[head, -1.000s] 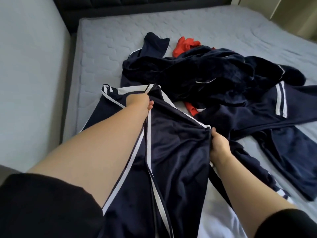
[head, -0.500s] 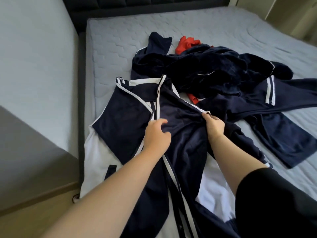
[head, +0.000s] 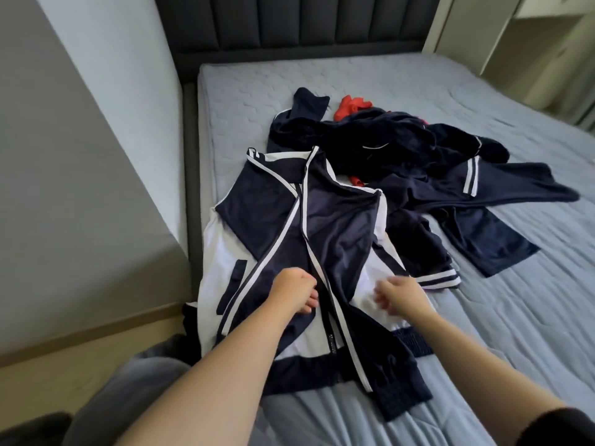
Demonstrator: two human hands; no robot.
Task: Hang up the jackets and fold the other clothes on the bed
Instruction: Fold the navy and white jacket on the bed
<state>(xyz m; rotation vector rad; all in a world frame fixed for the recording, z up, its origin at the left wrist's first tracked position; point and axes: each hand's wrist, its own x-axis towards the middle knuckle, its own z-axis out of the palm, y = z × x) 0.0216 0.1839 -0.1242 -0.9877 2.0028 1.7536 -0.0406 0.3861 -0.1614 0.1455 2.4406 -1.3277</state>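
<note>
- Navy and white track jacket [head: 338,226] is spread front-up on the bed [head: 483,349], along the left edge towards the near end. Its front is open and its left side slips a bit over that edge.
- Left hand [head: 294,292] is clenched, knuckles up, resting on the navy front panel just beside the zipper [head: 330,326]. No fabric in it that I can see.
- Right hand [head: 402,296] is over the jacket's white panel on the other side of the zipper, fingers curled. It's too smeared with blur to tell if it's got any cloth pinched.
- So the 2 hands sit either side of the zipper, close but apart.
- Pile of navy clothes [head: 386,146] is heaped mid-bed, touching the jacket's collar end and trailing out towards the right edge.
- A red garment [head: 349,106] pokes out from the far side of that pile.
- Dark padded headboard [head: 289,24] runs along the far edge.
</note>
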